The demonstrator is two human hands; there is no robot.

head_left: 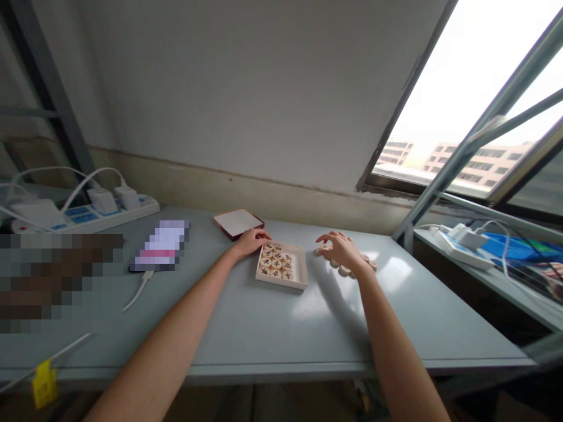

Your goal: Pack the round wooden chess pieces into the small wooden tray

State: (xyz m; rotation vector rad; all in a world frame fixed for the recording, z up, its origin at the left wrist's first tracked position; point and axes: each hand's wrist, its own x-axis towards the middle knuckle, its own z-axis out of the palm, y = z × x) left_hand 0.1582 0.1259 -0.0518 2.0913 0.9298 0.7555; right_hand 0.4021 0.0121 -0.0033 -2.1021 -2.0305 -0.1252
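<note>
A shallow white box (303, 268) sits on the desk, with several round wooden Chinese chess pieces (275, 264) in rows at its left; a strip along its right side is bare. My left hand (251, 241) grips the box's far left corner between thumb and fingers. To the right of the box, my right hand (345, 249) hovers with thumb and index finger curved apart, over a group of loose Chinese chess pieces (345, 271). Part of that group is hidden behind the hand. Behind my left hand lies a box lid (238, 221), pale inside with a reddish-brown rim.
A phone (160, 246) with a charging cable lies on the grey desk (264, 334) at left. Behind it stands a power strip (88, 217) with plugs. The wall bounds the back. A metal bar (466, 140) slants up at right, beside a second power strip (461, 246).
</note>
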